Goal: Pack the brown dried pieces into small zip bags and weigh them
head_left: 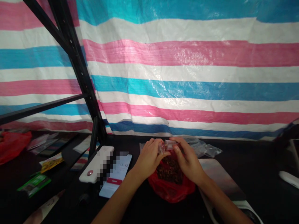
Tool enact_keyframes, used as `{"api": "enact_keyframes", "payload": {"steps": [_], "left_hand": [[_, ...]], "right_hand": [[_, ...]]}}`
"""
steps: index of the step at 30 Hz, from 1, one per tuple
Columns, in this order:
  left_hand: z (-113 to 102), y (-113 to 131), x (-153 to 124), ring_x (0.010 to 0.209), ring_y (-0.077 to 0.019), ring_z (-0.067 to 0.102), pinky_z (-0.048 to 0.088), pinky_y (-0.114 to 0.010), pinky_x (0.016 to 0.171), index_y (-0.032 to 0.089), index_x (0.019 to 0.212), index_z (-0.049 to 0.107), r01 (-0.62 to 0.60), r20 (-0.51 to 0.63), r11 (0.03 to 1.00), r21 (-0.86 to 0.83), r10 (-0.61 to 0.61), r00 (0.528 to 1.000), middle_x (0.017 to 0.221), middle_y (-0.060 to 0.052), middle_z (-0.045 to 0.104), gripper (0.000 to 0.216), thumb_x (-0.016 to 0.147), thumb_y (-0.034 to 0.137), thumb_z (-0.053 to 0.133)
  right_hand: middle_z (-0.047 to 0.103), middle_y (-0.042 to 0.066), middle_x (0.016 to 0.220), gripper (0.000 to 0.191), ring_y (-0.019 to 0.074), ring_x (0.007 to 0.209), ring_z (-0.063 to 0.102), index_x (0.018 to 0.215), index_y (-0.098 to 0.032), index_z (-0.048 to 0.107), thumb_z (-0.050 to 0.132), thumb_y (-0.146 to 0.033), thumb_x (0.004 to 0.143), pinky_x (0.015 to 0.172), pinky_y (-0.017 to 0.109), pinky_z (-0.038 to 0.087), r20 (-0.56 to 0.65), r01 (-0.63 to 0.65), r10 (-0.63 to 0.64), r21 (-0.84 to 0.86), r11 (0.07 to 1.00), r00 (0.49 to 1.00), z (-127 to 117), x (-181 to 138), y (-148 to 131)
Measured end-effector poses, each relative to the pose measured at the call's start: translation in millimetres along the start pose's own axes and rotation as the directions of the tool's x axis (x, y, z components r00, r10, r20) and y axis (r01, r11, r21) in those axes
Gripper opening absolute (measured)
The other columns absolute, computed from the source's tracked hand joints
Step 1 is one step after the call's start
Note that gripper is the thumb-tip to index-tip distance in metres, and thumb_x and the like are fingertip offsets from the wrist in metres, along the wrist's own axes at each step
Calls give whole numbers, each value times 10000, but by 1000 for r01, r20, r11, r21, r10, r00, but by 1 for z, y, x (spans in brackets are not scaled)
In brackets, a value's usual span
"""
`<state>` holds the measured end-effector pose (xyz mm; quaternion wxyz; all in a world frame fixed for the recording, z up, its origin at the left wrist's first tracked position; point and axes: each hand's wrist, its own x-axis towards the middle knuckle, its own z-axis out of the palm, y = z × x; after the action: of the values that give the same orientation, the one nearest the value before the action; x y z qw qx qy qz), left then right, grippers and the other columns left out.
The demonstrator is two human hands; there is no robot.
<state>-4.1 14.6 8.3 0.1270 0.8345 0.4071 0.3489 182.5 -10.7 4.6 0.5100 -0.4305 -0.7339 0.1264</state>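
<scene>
My left hand (149, 158) and my right hand (187, 160) meet above an open red plastic bag (171, 188) full of small dark brown bits. Between their fingertips sits a small clear plastic tube or vial (168, 144), lying roughly level. The left hand's fingers are curled and pinch the tube's left end, which looks like a cap. The right hand's thumb and fingers are closed around the tube's right part. Both hands hover just over the bag's mouth.
A phone with a lit screen (116, 180) and a white power bank (96, 164) lie to the left. Clear plastic bags (205, 149) lie behind the hands. A grey pad or scale (221, 180) sits at right. A black rack post (79, 68) stands left, and a striped tarp (187, 77) hangs behind.
</scene>
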Motion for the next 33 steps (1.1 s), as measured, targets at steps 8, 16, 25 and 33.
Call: {"api": "enact_keyframes", "payload": {"steps": [8, 16, 25, 33], "left_hand": [[-15, 3, 4, 871, -274, 721, 464, -340, 746, 217, 1019, 571, 288, -75, 948, 137, -280, 957, 933, -90, 746, 264, 1027, 407, 388], [-14, 13, -8, 927, -408, 739, 518, -437, 756, 145, 1052, 576, 456, 149, 812, 364, -534, 832, 998, -248, 748, 482, 882, 593, 518], [-14, -6, -10, 761, -226, 694, 480, -287, 641, 215, 939, 566, 380, 273, 920, -96, -343, 899, 848, -44, 718, 209, 743, 148, 583], [-10, -1, 7, 539, -99, 509, 371, -199, 511, 190, 837, 505, 572, 243, 629, -526, -533, 811, 631, 64, 561, 53, 809, 148, 520]], "right_hand": [[644, 105, 1173, 272, 246, 1039, 649, 1051, -228, 684, 422, -292, 1017, 923, 415, 506, 274, 99, -8, -320, 942, 962, -22, 6, 8], [744, 44, 976, 230, 220, 903, 704, 1074, -231, 664, 446, -241, 1003, 816, 343, 503, 405, 1, 171, -392, 920, 898, -25, 5, 13], [727, 80, 1107, 253, 253, 1008, 687, 1121, -226, 658, 447, -308, 1008, 888, 389, 503, 315, 43, 83, -371, 928, 945, -44, 13, -7], [650, 84, 1152, 197, 262, 964, 631, 1055, -245, 714, 568, -253, 923, 870, 416, 491, 331, 144, 25, -474, 869, 943, -50, 13, -19]]}}
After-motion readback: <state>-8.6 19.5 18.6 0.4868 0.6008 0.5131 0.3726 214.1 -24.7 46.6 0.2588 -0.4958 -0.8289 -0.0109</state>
